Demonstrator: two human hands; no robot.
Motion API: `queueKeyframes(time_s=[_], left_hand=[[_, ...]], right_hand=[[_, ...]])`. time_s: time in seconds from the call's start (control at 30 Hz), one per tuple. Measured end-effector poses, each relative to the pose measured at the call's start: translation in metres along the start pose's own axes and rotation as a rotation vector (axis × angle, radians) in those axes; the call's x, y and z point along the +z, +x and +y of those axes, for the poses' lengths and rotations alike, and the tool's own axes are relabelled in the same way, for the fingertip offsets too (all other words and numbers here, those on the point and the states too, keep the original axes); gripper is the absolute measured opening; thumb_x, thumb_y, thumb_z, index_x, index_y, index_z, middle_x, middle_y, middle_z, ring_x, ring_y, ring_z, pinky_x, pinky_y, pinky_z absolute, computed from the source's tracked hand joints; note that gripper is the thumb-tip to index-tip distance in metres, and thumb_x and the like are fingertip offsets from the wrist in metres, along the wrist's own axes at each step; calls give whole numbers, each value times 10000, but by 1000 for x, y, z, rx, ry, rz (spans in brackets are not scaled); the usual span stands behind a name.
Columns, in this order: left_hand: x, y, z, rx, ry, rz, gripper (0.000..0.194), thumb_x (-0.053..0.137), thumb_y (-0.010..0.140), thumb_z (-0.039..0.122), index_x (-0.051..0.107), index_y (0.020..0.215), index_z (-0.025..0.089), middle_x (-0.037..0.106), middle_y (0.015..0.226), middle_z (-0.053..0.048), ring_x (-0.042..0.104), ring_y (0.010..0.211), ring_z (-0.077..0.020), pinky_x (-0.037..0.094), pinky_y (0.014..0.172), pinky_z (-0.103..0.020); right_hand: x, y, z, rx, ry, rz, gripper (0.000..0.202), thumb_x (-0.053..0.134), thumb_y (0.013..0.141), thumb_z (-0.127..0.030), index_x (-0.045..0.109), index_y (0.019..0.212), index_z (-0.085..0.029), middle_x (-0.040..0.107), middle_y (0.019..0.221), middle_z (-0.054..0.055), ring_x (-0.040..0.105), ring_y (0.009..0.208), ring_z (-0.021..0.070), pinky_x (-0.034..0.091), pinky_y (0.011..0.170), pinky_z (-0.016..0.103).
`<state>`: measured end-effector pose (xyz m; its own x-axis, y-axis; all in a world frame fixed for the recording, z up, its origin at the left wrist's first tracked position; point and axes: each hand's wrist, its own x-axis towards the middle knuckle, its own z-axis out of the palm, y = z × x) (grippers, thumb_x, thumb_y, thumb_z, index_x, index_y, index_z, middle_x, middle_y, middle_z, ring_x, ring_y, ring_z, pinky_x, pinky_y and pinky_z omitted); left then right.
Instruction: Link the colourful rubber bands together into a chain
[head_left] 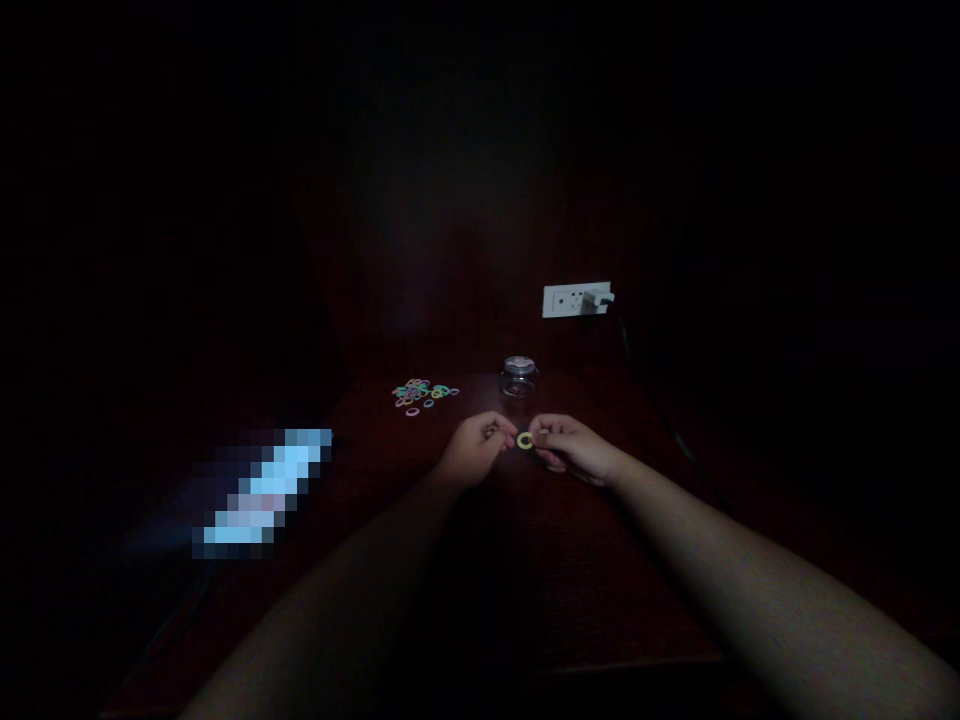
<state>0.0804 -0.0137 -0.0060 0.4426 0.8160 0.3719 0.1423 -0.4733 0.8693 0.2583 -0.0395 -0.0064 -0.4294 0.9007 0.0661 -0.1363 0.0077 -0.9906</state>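
Yellow ring (520,441) sits between the two hands over the table (570,560), pinched at its right edge by the right hand (574,448). The left hand (478,448) curls with its fingertips just beside the ring; whether they grip anything, I cannot tell. The table is dark red, lit dimly around the hands and fading to black at the sides. On it stand a lidded clear jar (518,382) and, left of that, loose coloured rings (412,412). A bright, pixelated screen (281,480) glows at left. Behind, a white socket (559,301) with a plug (598,298) marks the dark wall (465,320).
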Motion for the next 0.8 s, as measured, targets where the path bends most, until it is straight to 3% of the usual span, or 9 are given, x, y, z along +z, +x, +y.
queueKeyframes(time_s=[0.1, 0.17, 0.33, 0.43, 0.5, 0.67, 0.8], left_hand=[[-6, 1, -4, -2, 137, 93, 179, 430, 738, 102, 575, 841, 123, 634, 754, -44, 584, 668, -114, 459, 634, -233], [-8, 1, -5, 13, 293, 93, 194, 481, 721, 126, 594, 878, 141, 644, 844, -55, 591, 742, -137, 466, 690, -261], [-8, -2, -3, 168, 628, -53, 245, 501, 734, 171, 639, 933, 204, 641, 1009, -27, 553, 940, -174, 401, 889, -321], [-7, -5, 0, 171, 721, -133, 313, 445, 759, 158, 627, 1009, 202, 631, 1073, -28, 533, 1002, -173, 374, 931, -312], [-6, -8, 1, 132, 772, -180, 390, 421, 780, 194, 559, 1145, 204, 563, 1200, -35, 468, 1119, -196, 332, 981, -335], [-3, -16, 4, -115, 861, -370, 582, 359, 813, 440, 304, 1350, 221, 233, 1439, -15, 77, 1328, -335, 142, 1033, -546], [-2, -18, 10, -188, 851, -407, 590, 288, 834, 470, 257, 1366, 218, 186, 1452, -23, 22, 1331, -336, 87, 1018, -592]], right_hand=[[-1, 2, 0, -49, -33, 117, 139, 577, 706, -254, 479, 681, -158, 407, 401, -77, 269, 334, 30, 151, 348, 161], [-1, 3, -1, -50, -41, 161, 139, 577, 696, -250, 474, 666, -161, 411, 402, -75, 267, 334, 30, 148, 351, 163], [0, 3, -3, -44, -60, 189, 144, 580, 676, -256, 470, 655, -166, 406, 394, -77, 269, 333, 31, 138, 354, 166], [1, 3, -3, -38, -57, 196, 154, 580, 673, -262, 461, 647, -167, 405, 395, -78, 262, 330, 29, 134, 355, 166], [0, 4, -2, -37, -55, 202, 150, 577, 674, -264, 464, 653, -168, 406, 398, -79, 261, 331, 29, 136, 356, 166], [-2, 4, 0, -47, -72, 216, 128, 565, 679, -257, 474, 666, -168, 410, 403, -77, 273, 337, 33, 152, 356, 165], [-3, 3, 0, -48, -78, 222, 127, 561, 681, -258, 469, 667, -171, 407, 405, -79, 267, 333, 32, 148, 354, 164]])
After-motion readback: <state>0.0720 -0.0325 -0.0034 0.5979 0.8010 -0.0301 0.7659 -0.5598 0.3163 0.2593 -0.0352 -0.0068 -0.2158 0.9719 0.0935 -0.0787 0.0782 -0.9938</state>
